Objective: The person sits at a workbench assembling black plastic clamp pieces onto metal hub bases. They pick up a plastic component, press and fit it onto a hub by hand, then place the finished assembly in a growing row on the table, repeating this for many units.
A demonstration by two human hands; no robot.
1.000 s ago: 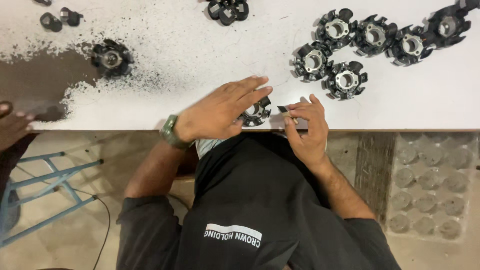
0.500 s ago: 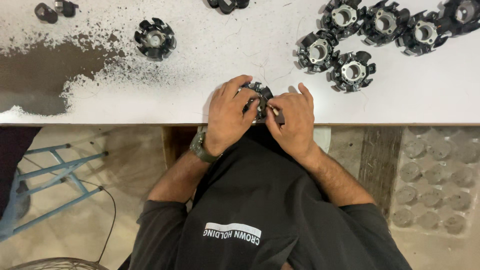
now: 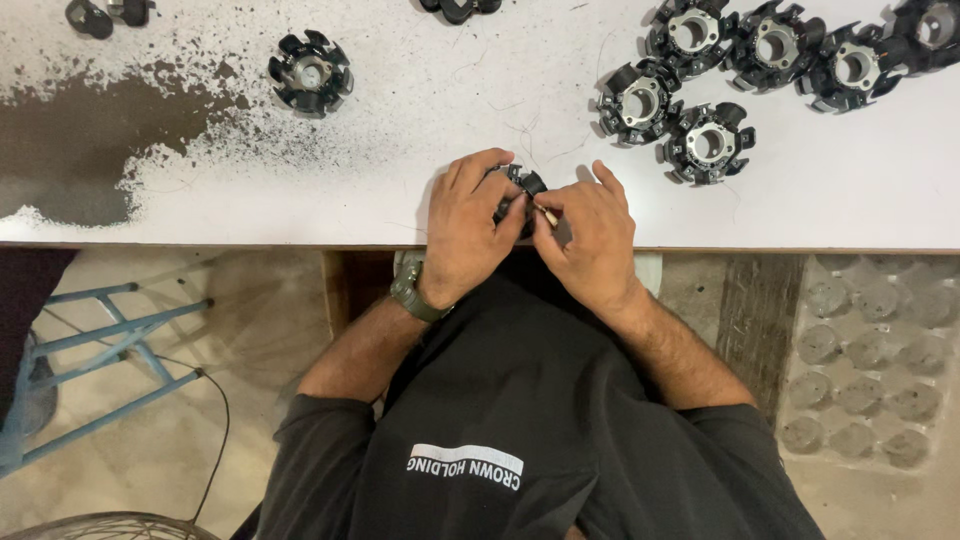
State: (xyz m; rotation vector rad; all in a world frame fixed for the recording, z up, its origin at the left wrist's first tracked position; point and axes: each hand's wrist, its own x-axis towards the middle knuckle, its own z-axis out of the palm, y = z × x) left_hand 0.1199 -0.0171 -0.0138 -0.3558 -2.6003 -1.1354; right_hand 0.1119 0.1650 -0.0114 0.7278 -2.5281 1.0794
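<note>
Where the two hands meet at the near edge of the white table [image 3: 300, 205], a small black toothed part [image 3: 520, 190] sits mostly hidden between them, resting on or just above the tabletop; which, cannot tell. Only its top rim and a few lobes show past the fingers.

Left hand [image 3: 468, 225]: fingers curled over the part from the left, pressed close together, thumb tucked against its side. Grip closed on it. Dark wristwatch [image 3: 412, 293] on that wrist.

Right hand [image 3: 590, 240]: fingers bent inward, thumb and forefinger pinching a thin pale-tipped tool [image 3: 547, 213] whose tip touches the part's right side. Remaining fingers folded together behind.

Beyond the hands, up and right: a cluster of similar black parts with pale metal centres [image 3: 700, 140], lying close together, some touching, running toward the table's far right corner. One lone part of the same kind [image 3: 310, 72] sits well apart at upper left. Small dark pieces [image 3: 105, 14] at the far left corner.

Table's left stretch worn, a dark bare patch [image 3: 70, 160] with speckled edges.

Below table: blue metal frame [image 3: 100, 340] on the floor at left, grey moulded tray [image 3: 865, 370] at right.
</note>
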